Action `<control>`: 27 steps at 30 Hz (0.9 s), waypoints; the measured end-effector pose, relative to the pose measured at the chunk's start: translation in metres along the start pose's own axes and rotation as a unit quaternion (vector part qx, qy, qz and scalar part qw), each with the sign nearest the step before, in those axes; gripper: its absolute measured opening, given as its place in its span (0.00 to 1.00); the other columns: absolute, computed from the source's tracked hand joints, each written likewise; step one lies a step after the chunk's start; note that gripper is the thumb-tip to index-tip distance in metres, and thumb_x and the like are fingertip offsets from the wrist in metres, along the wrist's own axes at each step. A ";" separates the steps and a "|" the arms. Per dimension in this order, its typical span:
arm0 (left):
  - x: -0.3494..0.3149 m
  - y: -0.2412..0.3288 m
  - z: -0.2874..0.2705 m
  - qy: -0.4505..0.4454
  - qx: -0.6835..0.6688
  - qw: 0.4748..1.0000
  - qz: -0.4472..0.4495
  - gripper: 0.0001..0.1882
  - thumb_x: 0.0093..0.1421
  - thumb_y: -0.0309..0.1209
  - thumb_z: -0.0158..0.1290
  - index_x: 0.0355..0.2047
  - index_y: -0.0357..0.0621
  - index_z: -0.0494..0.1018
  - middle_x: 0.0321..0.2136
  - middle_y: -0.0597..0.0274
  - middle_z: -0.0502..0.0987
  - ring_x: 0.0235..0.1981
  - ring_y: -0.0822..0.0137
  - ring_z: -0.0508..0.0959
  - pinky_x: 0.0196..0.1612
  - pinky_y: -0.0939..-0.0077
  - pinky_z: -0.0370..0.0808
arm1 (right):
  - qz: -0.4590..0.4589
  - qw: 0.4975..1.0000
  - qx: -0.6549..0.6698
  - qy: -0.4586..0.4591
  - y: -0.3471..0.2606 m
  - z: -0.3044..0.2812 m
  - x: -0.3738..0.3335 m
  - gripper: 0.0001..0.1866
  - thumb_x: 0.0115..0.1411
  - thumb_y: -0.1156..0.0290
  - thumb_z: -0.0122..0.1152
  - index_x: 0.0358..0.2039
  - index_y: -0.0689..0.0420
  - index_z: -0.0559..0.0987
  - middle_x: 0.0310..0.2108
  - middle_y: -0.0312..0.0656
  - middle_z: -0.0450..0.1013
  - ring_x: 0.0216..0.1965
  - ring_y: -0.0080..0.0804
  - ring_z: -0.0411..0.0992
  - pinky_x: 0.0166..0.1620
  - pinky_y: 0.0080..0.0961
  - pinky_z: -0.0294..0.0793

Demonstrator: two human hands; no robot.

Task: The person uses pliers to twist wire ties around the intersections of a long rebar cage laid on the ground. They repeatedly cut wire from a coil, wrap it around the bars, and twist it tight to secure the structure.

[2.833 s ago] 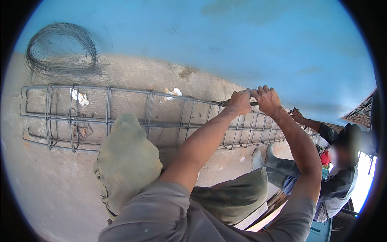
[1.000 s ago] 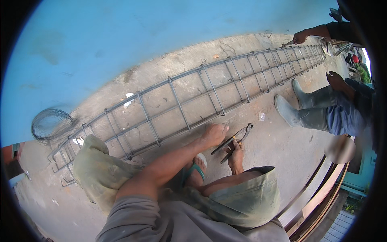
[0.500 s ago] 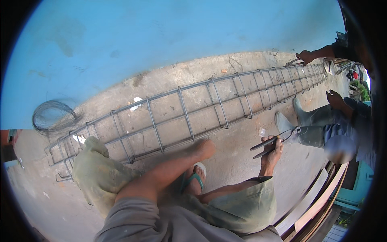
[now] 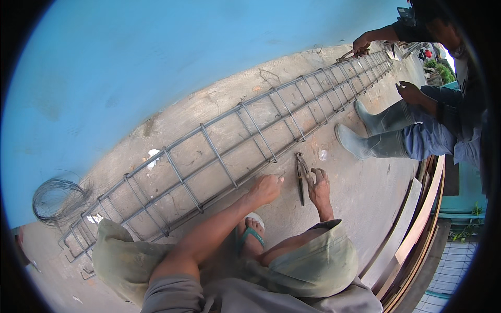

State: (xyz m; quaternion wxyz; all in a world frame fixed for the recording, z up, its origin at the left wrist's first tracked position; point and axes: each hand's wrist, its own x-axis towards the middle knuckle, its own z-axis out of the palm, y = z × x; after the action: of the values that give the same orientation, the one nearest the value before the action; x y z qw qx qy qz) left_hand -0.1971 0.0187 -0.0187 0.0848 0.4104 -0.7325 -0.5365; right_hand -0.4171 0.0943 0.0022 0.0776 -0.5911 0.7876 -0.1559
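Observation:
A long rebar cage (image 4: 219, 156) lies on the concrete along a blue wall (image 4: 156, 62). My left hand (image 4: 265, 189) is at the cage's near lower bar, fingers curled; I cannot tell whether anything is in it. My right hand (image 4: 319, 189) is low over the ground just to the right, its fingers on the handles of dark pincers (image 4: 300, 177), which point away from me. My knees in khaki trousers and my foot in a green sandal (image 4: 252, 232) are below the hands.
Another person squats at the right in grey rubber boots (image 4: 368, 141), one hand (image 4: 361, 46) on the cage's far end, the other (image 4: 409, 92) free. A coil of thin wire (image 4: 57, 199) lies at the cage's left end. Wooden planks (image 4: 412, 235) run along the right.
My view has swung along the cage. My right hand has brought the pincers down from the air to the ground. My left hand has stayed at the cage's lower bar.

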 end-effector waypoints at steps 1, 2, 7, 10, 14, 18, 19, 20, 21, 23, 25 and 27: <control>-0.002 -0.001 0.001 0.044 -0.020 0.999 0.011 0.24 0.69 0.40 0.39 0.39 0.30 0.76 0.33 0.37 0.79 0.39 0.45 0.80 0.44 0.56 0.73 | 0.007 0.997 0.073 0.027 -0.013 0.000 -0.002 0.19 0.64 0.62 0.57 0.48 0.63 0.74 0.40 0.59 0.73 0.45 0.56 0.72 0.50 0.40 0.70; -0.004 -0.003 0.002 0.088 -0.041 0.995 0.022 0.23 0.68 0.40 0.40 0.38 0.29 0.76 0.32 0.36 0.78 0.39 0.42 0.79 0.44 0.55 0.73 | 0.017 0.989 0.143 -0.022 -0.028 0.002 -0.003 0.19 0.66 0.62 0.54 0.49 0.63 0.73 0.40 0.59 0.73 0.45 0.56 0.73 0.51 0.40 0.70; 0.012 0.024 0.008 0.136 -0.325 0.935 -0.050 0.24 0.69 0.41 0.41 0.48 0.28 0.73 0.40 0.42 0.80 0.43 0.51 0.79 0.49 0.65 0.71 | 0.069 0.927 0.351 -0.116 -0.080 0.026 -0.028 0.20 0.70 0.60 0.48 0.51 0.62 0.74 0.28 0.47 0.74 0.31 0.38 0.74 0.39 0.32 0.72; 0.021 0.000 0.013 0.075 -0.481 0.866 -0.114 0.25 0.70 0.41 0.40 0.51 0.27 0.71 0.48 0.51 0.79 0.51 0.61 0.75 0.57 0.72 0.66 | 0.168 0.884 0.418 -0.125 -0.087 0.041 -0.046 0.18 0.69 0.61 0.49 0.49 0.62 0.76 0.23 0.38 0.69 0.24 0.25 0.67 0.31 0.24 0.68; 0.022 -0.017 0.012 0.027 -0.403 0.909 -0.103 0.25 0.69 0.40 0.42 0.52 0.26 0.70 0.45 0.52 0.80 0.50 0.65 0.75 0.56 0.72 0.67 | 0.168 0.871 0.453 -0.087 -0.076 0.043 -0.048 0.15 0.68 0.63 0.51 0.46 0.61 0.78 0.20 0.31 0.64 0.22 0.18 0.61 0.26 0.19 0.61; 0.025 -0.022 -0.003 -0.056 -0.055 0.996 -0.030 0.22 0.66 0.38 0.48 0.49 0.28 0.73 0.35 0.51 0.82 0.38 0.66 0.81 0.44 0.70 0.75 | 0.274 0.818 0.498 -0.091 -0.040 0.045 -0.040 0.13 0.69 0.67 0.48 0.47 0.59 0.76 0.18 0.24 0.59 0.17 0.12 0.54 0.19 0.17 0.51; 0.026 -0.017 -0.008 -0.037 -0.092 0.994 -0.055 0.21 0.65 0.37 0.50 0.48 0.28 0.74 0.33 0.52 0.82 0.34 0.67 0.80 0.41 0.70 0.75 | 0.312 0.795 0.513 -0.086 -0.028 0.051 -0.041 0.12 0.69 0.68 0.47 0.46 0.58 0.76 0.17 0.24 0.59 0.16 0.13 0.54 0.18 0.17 0.51; 0.025 -0.013 -0.014 -0.016 -0.128 0.988 -0.080 0.20 0.64 0.36 0.52 0.47 0.29 0.75 0.30 0.52 0.82 0.30 0.68 0.80 0.37 0.71 0.76 | 0.350 0.771 0.526 -0.081 -0.018 0.058 -0.043 0.12 0.69 0.68 0.47 0.46 0.58 0.76 0.17 0.24 0.58 0.16 0.13 0.53 0.18 0.17 0.51; 0.026 -0.009 -0.023 0.008 -0.161 0.981 -0.106 0.19 0.63 0.35 0.53 0.46 0.29 0.75 0.28 0.53 0.81 0.26 0.70 0.79 0.34 0.71 0.76 | 0.383 0.744 0.541 -0.077 -0.015 0.066 -0.042 0.11 0.69 0.69 0.47 0.45 0.57 0.77 0.17 0.23 0.57 0.15 0.13 0.52 0.18 0.17 0.51; 0.030 -0.005 -0.041 0.072 -0.159 0.979 -0.110 0.18 0.63 0.34 0.54 0.45 0.28 0.76 0.28 0.54 0.81 0.24 0.72 0.78 0.32 0.75 0.76 | 0.386 0.693 0.605 -0.067 -0.016 0.079 -0.036 0.11 0.70 0.69 0.46 0.45 0.57 0.76 0.17 0.23 0.56 0.15 0.14 0.51 0.18 0.16 0.51; 0.035 -0.008 -0.044 0.104 -0.152 0.978 -0.098 0.18 0.62 0.33 0.55 0.45 0.28 0.76 0.27 0.54 0.81 0.23 0.72 0.78 0.31 0.76 0.75 | 0.386 0.653 0.648 -0.063 -0.019 0.086 -0.027 0.11 0.70 0.69 0.46 0.45 0.57 0.76 0.17 0.24 0.55 0.15 0.15 0.50 0.18 0.16 0.51; 0.045 -0.020 -0.044 0.116 -0.135 0.981 -0.076 0.18 0.62 0.33 0.54 0.45 0.28 0.75 0.26 0.55 0.81 0.24 0.72 0.78 0.32 0.75 0.76 | 0.376 0.624 0.681 -0.076 -0.030 0.094 -0.009 0.11 0.69 0.69 0.48 0.47 0.57 0.75 0.16 0.24 0.55 0.14 0.15 0.50 0.18 0.17 0.51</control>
State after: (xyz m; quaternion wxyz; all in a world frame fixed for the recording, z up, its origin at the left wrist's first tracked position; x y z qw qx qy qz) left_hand -0.1913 -0.0461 -0.0323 0.1826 0.5093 -0.6050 -0.5841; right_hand -0.3587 0.0807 -0.0766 0.5694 -0.0319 0.6015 -0.5595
